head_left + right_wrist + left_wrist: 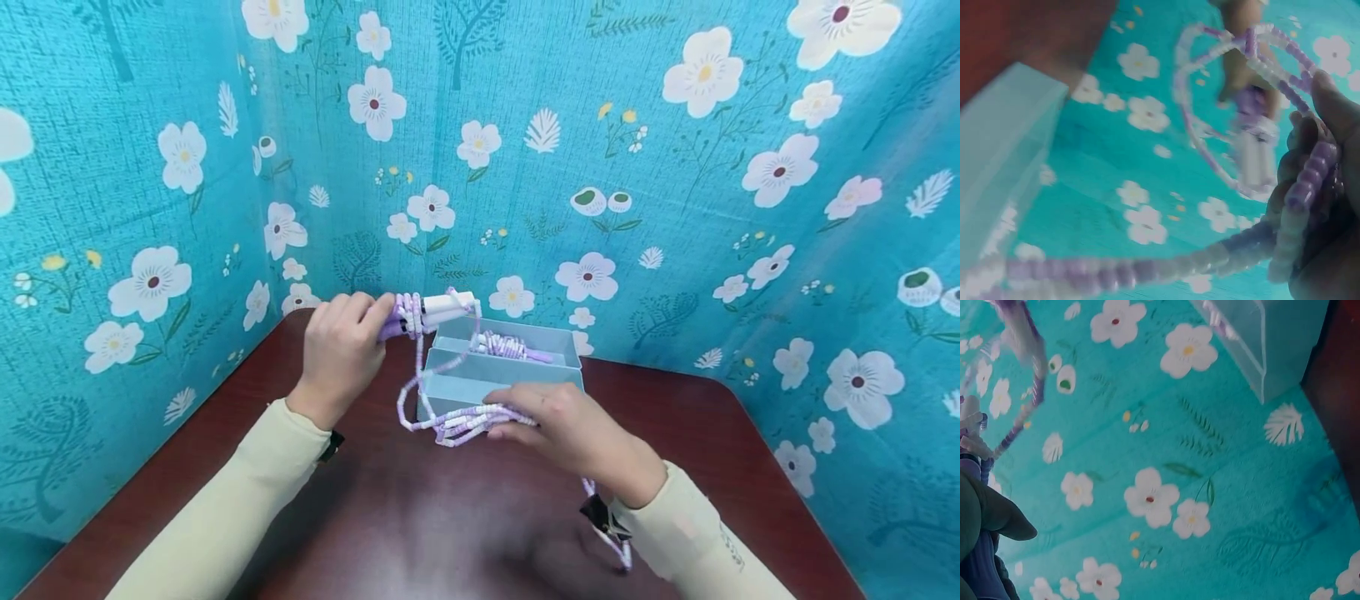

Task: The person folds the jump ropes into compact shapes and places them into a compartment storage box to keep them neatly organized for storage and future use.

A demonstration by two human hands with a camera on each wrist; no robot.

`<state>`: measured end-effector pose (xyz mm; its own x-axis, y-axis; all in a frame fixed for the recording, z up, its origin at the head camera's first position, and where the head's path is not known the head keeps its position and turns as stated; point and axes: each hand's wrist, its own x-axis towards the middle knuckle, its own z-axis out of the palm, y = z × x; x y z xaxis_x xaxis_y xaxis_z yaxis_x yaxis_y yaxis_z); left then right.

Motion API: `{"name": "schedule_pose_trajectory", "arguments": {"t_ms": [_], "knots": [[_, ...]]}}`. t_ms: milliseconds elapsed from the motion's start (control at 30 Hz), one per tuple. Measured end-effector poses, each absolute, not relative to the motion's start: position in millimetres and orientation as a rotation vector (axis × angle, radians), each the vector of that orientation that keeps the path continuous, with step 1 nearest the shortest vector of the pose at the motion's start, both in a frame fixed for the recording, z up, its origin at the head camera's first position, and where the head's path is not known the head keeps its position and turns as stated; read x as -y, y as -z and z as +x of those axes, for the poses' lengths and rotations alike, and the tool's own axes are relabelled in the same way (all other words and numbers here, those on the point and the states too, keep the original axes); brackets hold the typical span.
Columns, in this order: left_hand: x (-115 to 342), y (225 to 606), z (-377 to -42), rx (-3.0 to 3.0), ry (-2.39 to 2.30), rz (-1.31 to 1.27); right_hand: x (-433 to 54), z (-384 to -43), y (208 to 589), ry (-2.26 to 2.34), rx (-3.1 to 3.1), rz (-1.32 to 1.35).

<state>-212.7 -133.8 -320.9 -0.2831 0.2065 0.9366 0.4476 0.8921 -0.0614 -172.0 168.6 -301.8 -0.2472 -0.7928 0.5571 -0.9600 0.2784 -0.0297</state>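
Note:
My left hand grips the purple and white handles of a beaded jump rope, with a few turns of its cord wrapped around them. In the left wrist view only that thumb and part of the handle show at the lower left. Loops of the purple and white beaded cord hang between my hands. My right hand pinches a bundle of these loops in front of the box, the cord trailing past its wrist. In the right wrist view, beads lie across the fingers.
On the dark red table stands a light blue two-compartment box, near the back edge. Its rear compartment holds another wound beaded jump rope. Behind the table hangs a turquoise flowered curtain, which also covers both sides.

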Motion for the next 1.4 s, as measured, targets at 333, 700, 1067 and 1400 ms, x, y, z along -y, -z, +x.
{"name": "schedule_pose_trajectory", "arguments": {"t_ms": [333,700,1067,1400], "knots": [[106,353,-208,1.903,0.242,-0.687,-150,-175,251,-0.480,2.029,1.598],[95,372,-197,1.896,0.174,-0.960,-164,-210,240,-0.520,2.064,1.406],[93,365,-192,1.761,0.282,-1.011,-187,-251,284,-0.624,2.561,0.954],[105,348,-195,1.758,0.430,-0.802,-173,-240,331,-0.447,2.750,1.081]]}}
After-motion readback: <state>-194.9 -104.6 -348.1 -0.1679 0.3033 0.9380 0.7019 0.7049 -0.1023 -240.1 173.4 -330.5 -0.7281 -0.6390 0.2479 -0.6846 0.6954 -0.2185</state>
